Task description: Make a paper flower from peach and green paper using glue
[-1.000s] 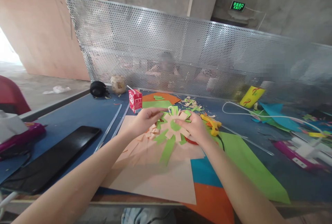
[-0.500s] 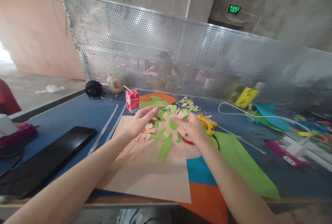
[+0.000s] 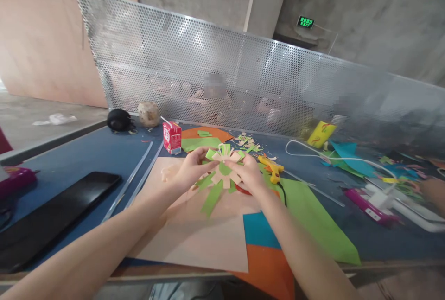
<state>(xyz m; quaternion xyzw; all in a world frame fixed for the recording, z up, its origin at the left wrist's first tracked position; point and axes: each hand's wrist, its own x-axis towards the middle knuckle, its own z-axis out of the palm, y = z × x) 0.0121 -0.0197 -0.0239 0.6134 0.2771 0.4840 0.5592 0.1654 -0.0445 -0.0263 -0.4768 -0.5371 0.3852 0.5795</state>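
Observation:
A paper flower [image 3: 222, 170] made of peach and green cut strips is held up over the middle of the table, with one long green strip hanging down from it. My left hand [image 3: 189, 170] pinches its left edge, fingers closed on the strips. My right hand [image 3: 247, 175] grips its right side, fingers curled around the petals. Under both hands lies a large peach paper sheet [image 3: 198, 235]. Several loose peach scraps lie on that sheet beneath my left hand.
Green [image 3: 313, 216], teal and orange sheets lie right of the peach one. A yellow glue gun [image 3: 273, 168], a red juice carton [image 3: 172, 137], a black phone [image 3: 52, 216], a purple tool [image 3: 368, 202] and paper scraps are on the blue table. A perforated metal screen [image 3: 243, 77] stands behind.
My left hand has closed onto the flower's left edge after hovering with fingers loose. The view has shifted right and slightly down.

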